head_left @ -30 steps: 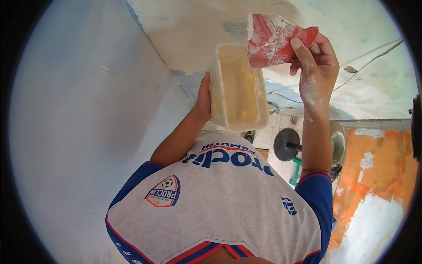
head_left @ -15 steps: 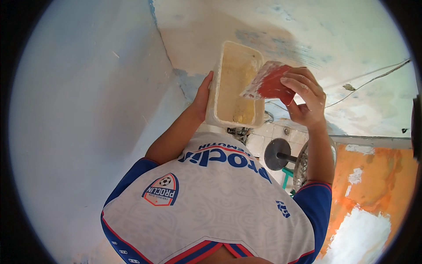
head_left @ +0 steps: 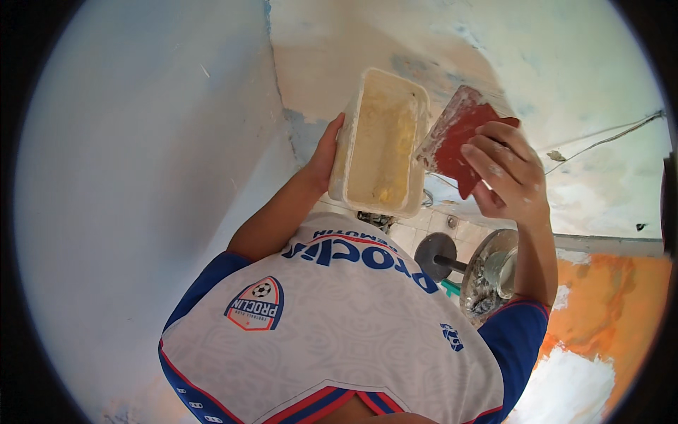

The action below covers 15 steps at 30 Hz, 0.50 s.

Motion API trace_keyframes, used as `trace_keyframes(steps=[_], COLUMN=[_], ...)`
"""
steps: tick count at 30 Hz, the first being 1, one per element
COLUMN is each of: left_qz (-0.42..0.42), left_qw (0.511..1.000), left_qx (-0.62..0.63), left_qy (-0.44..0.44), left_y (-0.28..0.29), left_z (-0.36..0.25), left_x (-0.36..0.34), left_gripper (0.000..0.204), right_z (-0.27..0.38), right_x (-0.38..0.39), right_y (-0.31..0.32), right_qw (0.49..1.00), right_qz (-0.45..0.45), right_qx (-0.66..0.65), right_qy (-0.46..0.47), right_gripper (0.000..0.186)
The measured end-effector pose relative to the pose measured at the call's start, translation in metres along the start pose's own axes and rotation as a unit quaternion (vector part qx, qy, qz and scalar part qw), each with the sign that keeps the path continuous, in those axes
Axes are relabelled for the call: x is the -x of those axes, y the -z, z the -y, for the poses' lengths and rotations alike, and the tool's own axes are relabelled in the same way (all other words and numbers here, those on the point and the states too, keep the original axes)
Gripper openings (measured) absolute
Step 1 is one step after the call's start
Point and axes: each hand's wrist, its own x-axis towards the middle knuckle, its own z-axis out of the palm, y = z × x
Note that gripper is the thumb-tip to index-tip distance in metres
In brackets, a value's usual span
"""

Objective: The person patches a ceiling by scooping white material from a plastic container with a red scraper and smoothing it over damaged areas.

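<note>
My left hand [head_left: 326, 155] grips a rectangular off-white plastic tub [head_left: 381, 145] by its left side, fingers hidden behind it. The tub is tilted so its inside shows, with a thin cream and yellowish residue on the walls and bottom. Just right of the tub's rim, my right hand [head_left: 510, 169] pinches a flat red putty spreader [head_left: 462, 134] between thumb and fingers. Whitish paste smears the spreader's edge nearest the tub, and white specks dot my fingers.
Ahead is a patchy wall [head_left: 565, 71] with a cable [head_left: 600, 141] along it; a pale blue wall [head_left: 141, 177] rises at left. Below right stand a round stand with a dark disc [head_left: 436, 256] and a messy round top [head_left: 487, 279]. An orange wall [head_left: 607, 304] has white patches.
My right hand has drawn the spreader rightward, from over the tub's opening to beside its rim, and turned it. The tub stays in my left hand, shifted slightly.
</note>
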Motion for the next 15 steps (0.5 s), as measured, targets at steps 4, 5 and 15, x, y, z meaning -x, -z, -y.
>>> trace_keyframes(steps=[4, 5, 15], left_qz=[-0.021, -0.018, -0.069], left_qw=[1.000, 1.000, 0.996], left_qx=[0.002, -0.006, -0.038], left_qy=[-0.008, -0.024, -0.033], left_y=[-0.005, -0.006, -0.018], left_z=[0.001, 0.002, 0.002], left_x=[0.003, 0.002, 0.007], left_gripper=[0.072, 0.072, 0.073], right_z=[0.012, 0.013, 0.005], right_x=[-0.001, 0.003, -0.005], right_y=[-0.009, -0.013, 0.015], right_qw=[0.999, 0.999, 0.995], right_qz=[-0.009, -0.008, -0.016], right_qx=[0.004, 0.004, 0.088], right_qy=[0.037, 0.037, 0.042], right_gripper=[0.041, 0.041, 0.042])
